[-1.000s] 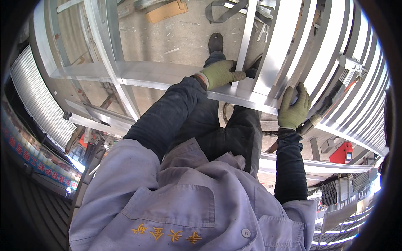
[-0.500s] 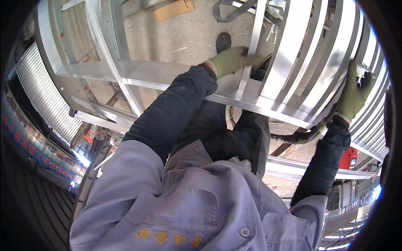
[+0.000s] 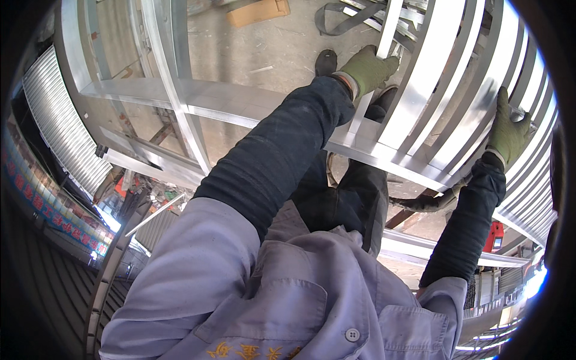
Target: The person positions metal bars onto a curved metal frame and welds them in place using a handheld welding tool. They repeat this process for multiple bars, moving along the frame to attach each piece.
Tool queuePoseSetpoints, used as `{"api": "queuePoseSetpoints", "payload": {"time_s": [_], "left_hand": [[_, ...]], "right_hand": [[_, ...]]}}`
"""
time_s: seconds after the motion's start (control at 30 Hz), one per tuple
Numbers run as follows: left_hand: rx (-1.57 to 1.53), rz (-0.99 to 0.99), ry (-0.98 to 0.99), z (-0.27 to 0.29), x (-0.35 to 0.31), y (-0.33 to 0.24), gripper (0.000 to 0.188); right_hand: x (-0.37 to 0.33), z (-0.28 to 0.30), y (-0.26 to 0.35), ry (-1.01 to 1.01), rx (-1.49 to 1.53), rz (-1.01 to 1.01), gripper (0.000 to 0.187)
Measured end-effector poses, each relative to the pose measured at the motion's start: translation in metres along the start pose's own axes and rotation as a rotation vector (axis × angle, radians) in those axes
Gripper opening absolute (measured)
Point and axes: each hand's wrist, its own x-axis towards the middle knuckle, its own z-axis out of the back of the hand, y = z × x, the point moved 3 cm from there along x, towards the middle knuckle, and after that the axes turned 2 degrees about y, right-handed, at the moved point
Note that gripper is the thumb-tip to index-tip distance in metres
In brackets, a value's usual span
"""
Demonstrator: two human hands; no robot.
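Observation:
My left hand (image 3: pixel 367 71), in a green work glove, is closed round a narrow silver metal bar (image 3: pixel 391 27) of a slatted frame. The bar's lower end meets the long metal rail (image 3: pixel 396 157) in front of my legs. Over at the right, my gloved right hand (image 3: pixel 509 132) rests against the closely spaced metal slats (image 3: pixel 487 66). Its fingers are apart, one stretched along a slat; the hand hides part of the metal beneath. Wider slats (image 3: pixel 427 72) stand between my two hands.
Behind the rail, the floor holds a cardboard piece (image 3: pixel 258 12), a dark strap (image 3: pixel 342 27) and metal offcuts. A metal upright (image 3: pixel 165 72) crosses the frame at left. A dark hose (image 3: pixel 423 204) runs below the rail, with a red object (image 3: pixel 494 237) at lower right.
My left hand has moved up and right along the narrow bar, and its fingers have closed round it. My right hand stays on the slats with little change.

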Motion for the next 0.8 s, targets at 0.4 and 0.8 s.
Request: {"api": "queuePoseSetpoints", "payload": {"time_s": [0.4,0.8], "left_hand": [[0.01,-0.111,-0.1,0.005,0.018,0.03,0.051],[-0.307,-0.08,0.088,0.016,0.017,0.039,0.029]], "right_hand": [[-0.012,0.023,0.009,0.116,0.127,-0.18,0.121],[-0.023,0.016,-0.005,0.179,0.269,-0.302,0.105]]}}
